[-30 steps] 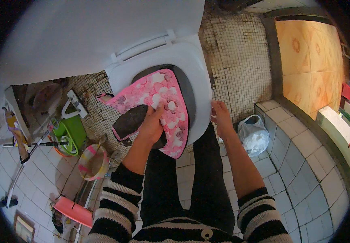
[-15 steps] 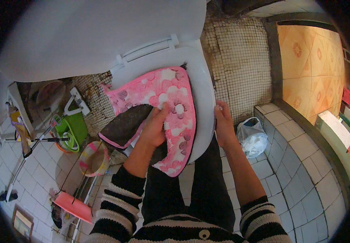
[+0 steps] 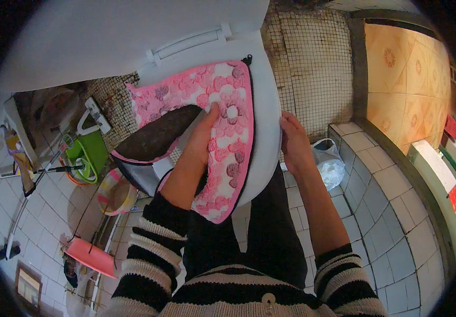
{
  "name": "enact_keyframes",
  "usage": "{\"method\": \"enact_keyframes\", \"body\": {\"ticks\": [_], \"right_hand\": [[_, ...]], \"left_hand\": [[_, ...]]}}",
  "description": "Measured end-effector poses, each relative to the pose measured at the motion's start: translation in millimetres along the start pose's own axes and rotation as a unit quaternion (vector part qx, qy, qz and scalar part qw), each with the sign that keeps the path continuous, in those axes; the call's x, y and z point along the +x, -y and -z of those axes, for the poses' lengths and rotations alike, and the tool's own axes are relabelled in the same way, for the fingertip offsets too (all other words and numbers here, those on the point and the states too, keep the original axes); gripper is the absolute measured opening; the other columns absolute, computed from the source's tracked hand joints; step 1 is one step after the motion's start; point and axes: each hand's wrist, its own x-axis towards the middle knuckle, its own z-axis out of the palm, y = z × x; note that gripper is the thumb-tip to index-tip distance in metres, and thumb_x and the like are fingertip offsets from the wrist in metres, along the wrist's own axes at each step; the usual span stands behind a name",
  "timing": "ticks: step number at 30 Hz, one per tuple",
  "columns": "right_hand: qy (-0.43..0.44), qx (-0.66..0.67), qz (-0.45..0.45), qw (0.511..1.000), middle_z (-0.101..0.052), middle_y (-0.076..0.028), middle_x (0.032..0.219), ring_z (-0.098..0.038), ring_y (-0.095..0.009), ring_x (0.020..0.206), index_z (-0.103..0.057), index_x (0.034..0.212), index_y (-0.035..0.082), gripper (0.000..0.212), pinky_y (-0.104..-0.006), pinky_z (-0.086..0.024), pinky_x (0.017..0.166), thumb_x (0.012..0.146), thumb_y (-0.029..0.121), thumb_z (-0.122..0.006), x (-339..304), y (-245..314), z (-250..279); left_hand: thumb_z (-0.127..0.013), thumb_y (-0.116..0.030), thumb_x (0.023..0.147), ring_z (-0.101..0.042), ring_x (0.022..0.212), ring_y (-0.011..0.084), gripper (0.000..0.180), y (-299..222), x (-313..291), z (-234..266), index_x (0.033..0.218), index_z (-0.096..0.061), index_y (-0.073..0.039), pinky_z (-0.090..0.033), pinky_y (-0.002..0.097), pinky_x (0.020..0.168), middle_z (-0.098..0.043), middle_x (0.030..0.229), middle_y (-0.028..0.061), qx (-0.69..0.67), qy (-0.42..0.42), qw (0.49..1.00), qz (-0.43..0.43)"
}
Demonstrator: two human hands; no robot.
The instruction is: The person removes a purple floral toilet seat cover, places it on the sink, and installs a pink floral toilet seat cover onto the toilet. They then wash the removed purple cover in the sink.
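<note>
A pink and white plush toilet seat cover (image 3: 232,150) with a flower pattern lies askew over the white toilet seat (image 3: 266,132). Its black zip runs along the right edge, and the zip pull (image 3: 247,60) is at the top corner. Dark lining shows on the flap at the left. My left hand (image 3: 202,136) grips the cover's inner edge at the seat opening, thumb on top; its other fingers are mostly hidden. At the seat's right rim, my right hand (image 3: 295,143) holds the edge, with some fingertips out of sight against it.
The raised white toilet lid (image 3: 133,45) stands behind the seat. To the left are a green bucket (image 3: 93,154), a pastel basin (image 3: 116,193) and a pink tray (image 3: 91,257). A clear plastic bag (image 3: 329,168) lies right, beside a tiled ledge (image 3: 381,174).
My left hand has slid further up along the cover's inner edge. The cover sits higher in view, its left flap shifted left and down. My right hand stays at the rim.
</note>
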Motion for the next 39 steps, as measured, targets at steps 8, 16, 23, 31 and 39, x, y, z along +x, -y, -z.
{"method": "enact_keyframes", "body": {"ticks": [8, 16, 23, 31, 39], "right_hand": [[0.033, 0.066, -0.027, 0.997, -0.056, -0.004, 0.107, -0.052, -0.016, 0.099, -0.049, 0.115, 0.006, 0.031, -0.0309, -0.04, 0.089, 0.09, 0.026, -0.048, -5.1, 9.5, -4.0], [0.055, 0.195, -0.015, 0.979, -0.054, -0.006, 0.112, -0.052, -0.019, 0.102, -0.046, 0.117, 0.007, 0.031, -0.0363, -0.042, 0.092, 0.092, 0.026, -0.043, -19.4, 3.6, -27.1], [0.006, 0.206, -0.005, 0.979, -0.053, -0.008, 0.112, -0.051, -0.023, 0.103, -0.042, 0.119, 0.009, 0.034, -0.0384, -0.044, 0.089, 0.092, 0.03, -0.043, -16.7, -2.1, -26.1], [0.118, 0.175, -0.03, 0.977, -0.045, -0.011, 0.126, -0.044, -0.023, 0.114, -0.034, 0.132, 0.006, 0.056, -0.0373, -0.037, 0.096, 0.088, 0.037, -0.053, 27.5, 21.0, -12.3], [0.066, 0.051, 0.089, 0.993, -0.055, -0.006, 0.107, -0.053, -0.017, 0.097, -0.048, 0.118, 0.004, 0.041, -0.03, -0.043, 0.084, 0.085, 0.025, -0.06, 50.6, 32.9, -14.6]], "left_hand": [[-0.054, -0.034, 0.089, -0.06, 0.094, 0.021, 0.042, -12.3, 10.4, 2.6, 0.119, -0.048, -0.005, -0.05, 0.0378, 0.082, -0.059, 0.108, 0.0078, 0.13, 0.004, 0.991, -0.018], [-0.051, -0.04, 0.089, -0.058, 0.098, 0.0205, 0.048, -1.7, 35.6, -10.9, 0.121, -0.046, -0.005, -0.05, 0.037, 0.083, -0.056, 0.113, 0.0074, 0.13, 0.019, 0.991, -0.023], [-0.053, -0.037, 0.089, -0.06, 0.093, 0.0201, 0.043, -0.9, 51.6, -53.6, 0.117, -0.05, -0.005, -0.051, 0.0366, 0.08, -0.059, 0.107, 0.0074, 0.106, -0.011, 0.994, 0.004], [-0.054, -0.028, 0.089, -0.061, 0.087, 0.0198, 0.034, 4.9, 53.2, -49.4, 0.115, -0.05, -0.005, -0.053, 0.0373, 0.074, -0.06, 0.103, 0.0083, 0.042, 0.05, 0.998, -0.011], [-0.059, -0.028, 0.085, -0.061, 0.087, 0.0239, 0.042, 21.3, 58.4, -47.5, 0.116, -0.046, -0.003, -0.053, 0.0377, 0.072, -0.057, 0.105, 0.0112, 0.351, -0.078, 0.899, -0.25]]}}
